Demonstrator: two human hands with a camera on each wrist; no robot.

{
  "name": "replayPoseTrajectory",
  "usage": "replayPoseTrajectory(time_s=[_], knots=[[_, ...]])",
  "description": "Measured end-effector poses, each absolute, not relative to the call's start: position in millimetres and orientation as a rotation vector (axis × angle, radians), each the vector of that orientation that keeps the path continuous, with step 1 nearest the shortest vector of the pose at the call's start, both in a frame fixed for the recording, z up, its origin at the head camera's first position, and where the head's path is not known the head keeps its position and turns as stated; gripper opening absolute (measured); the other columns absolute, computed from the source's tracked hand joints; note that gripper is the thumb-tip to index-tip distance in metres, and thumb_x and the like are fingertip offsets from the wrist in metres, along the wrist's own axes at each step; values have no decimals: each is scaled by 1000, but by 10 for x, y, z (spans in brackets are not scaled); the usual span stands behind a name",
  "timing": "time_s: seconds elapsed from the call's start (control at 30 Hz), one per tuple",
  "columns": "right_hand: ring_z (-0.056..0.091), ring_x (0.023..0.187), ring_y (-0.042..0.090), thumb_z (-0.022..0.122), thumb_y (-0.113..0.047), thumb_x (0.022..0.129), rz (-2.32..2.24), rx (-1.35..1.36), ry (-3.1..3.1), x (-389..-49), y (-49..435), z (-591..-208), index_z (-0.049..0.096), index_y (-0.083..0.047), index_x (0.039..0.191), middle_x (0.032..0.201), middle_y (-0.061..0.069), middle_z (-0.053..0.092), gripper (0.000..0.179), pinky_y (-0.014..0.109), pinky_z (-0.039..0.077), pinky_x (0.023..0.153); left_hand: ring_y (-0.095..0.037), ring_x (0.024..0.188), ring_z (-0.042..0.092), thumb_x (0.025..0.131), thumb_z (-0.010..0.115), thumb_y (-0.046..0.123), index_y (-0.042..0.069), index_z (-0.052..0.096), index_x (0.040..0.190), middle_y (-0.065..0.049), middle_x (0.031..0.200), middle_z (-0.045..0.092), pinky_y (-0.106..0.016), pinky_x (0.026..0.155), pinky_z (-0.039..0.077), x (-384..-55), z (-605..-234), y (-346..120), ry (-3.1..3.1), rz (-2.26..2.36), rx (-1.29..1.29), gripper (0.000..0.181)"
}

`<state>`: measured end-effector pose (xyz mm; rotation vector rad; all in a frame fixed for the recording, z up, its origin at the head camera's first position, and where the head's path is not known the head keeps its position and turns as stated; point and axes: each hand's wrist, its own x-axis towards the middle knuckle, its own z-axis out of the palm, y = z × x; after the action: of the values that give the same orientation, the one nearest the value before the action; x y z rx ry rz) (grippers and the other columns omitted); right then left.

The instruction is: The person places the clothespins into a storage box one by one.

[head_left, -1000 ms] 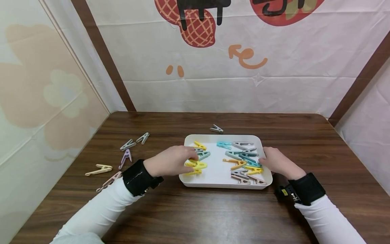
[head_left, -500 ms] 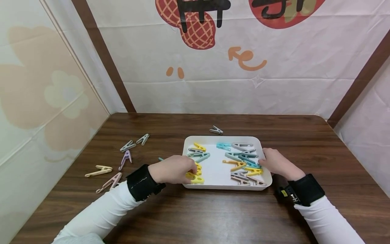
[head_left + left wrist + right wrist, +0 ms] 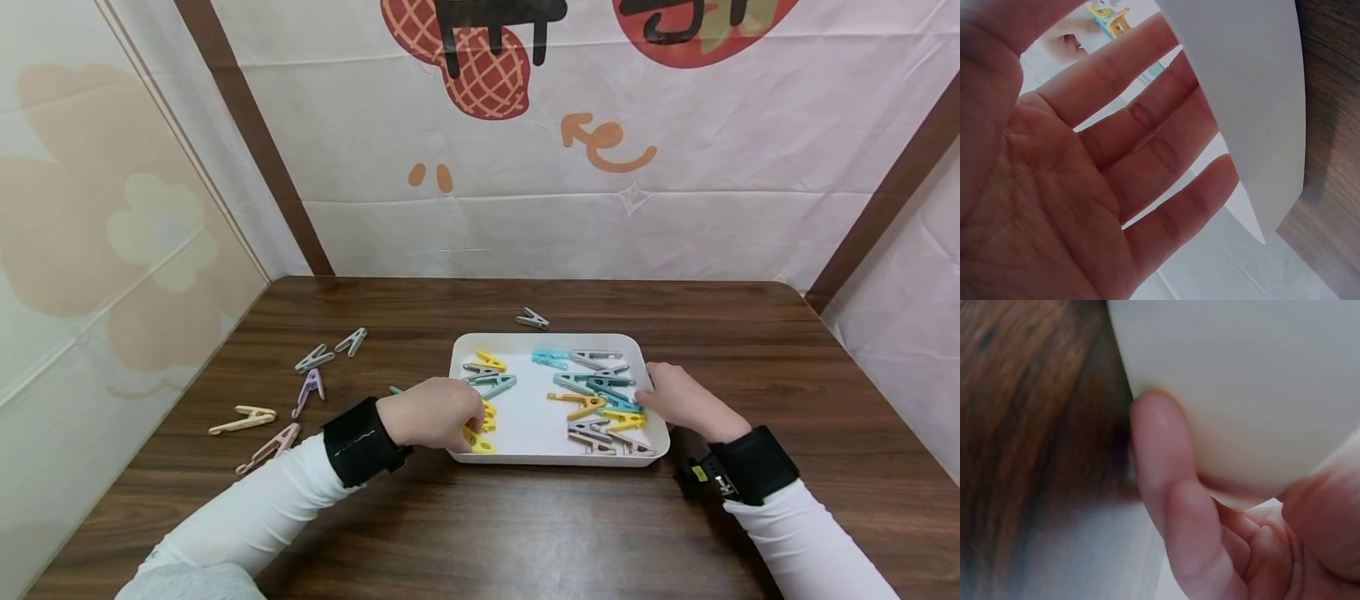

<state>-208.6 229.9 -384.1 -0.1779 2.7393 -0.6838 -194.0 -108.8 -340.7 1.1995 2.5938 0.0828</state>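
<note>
Wood-grain table (image 3: 480, 533), perhaps cloth backdrop (image 3: 510, 237)

Bright, even light, seemingly from above, fills the head view and leaves a soft, pale glare on the near middle of the dark brown, wood-grained table (image 3: 562, 533). A dark, soft-edged shadow lies beside the broad black wristband (image 3: 753, 467) at right. On the left, the pale, flower-printed fabric wall (image 3: 112, 233) looks washed out. In the left wrist view, the bare left hand (image 3: 1085, 162) is shaded against bright gaps between its fingers. The right wrist view is soft, its table grain blurred.
</note>
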Motion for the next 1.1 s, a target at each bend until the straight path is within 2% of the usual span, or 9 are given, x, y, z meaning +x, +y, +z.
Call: replayPoseTrajectory(time_s=[0.43, 0.63, 0.9, 1.1], knots=[[60, 79, 22, 56, -11, 97, -679, -183, 2743, -2090, 2297, -3815, 40, 19, 130, 103, 23, 59, 48, 32, 50, 57, -11, 63, 44, 79, 80, 21, 13, 70, 76, 8, 66, 51, -26, 58, 38, -1966, -3413, -1061, 2609, 54, 1185, 13], [60, 78, 21, 56, -11, 97, -672, -174, 2743, -2090, 2298, -3816, 40, 19, 130, 103, 23, 58, 47, 31, 51, 56, -10, 68, 49, 80, 80, 27, 13, 72, 81, 7, 73, 57, -27, 63, 42, -2051, -3298, -1030, 2607, 112, 1141, 16], [60, 76, 21, 55, -11, 97, -715, -166, 2729, -2090, 2305, -3837, 40, 18, 131, 101, 22, 59, 47, 31, 51, 55, -11, 73, 53, 86, 75, 29, 15, 71, 92, 6, 80, 60, -26, 66, 44, -2574, -3073, -814, 2670, 278, 1185, 15], [60, 76, 20, 55, -10, 96, -728, -177, 2727, -2082, 2296, -3840, 41, 18, 130, 100, 21, 59, 46, 31, 51, 54, -14, 78, 57, 93, 66, 29, 14, 70, 94, 3, 87, 64, -29, 72, 47, -3112, -3125, -610, 2766, 306, 1072, 16]])
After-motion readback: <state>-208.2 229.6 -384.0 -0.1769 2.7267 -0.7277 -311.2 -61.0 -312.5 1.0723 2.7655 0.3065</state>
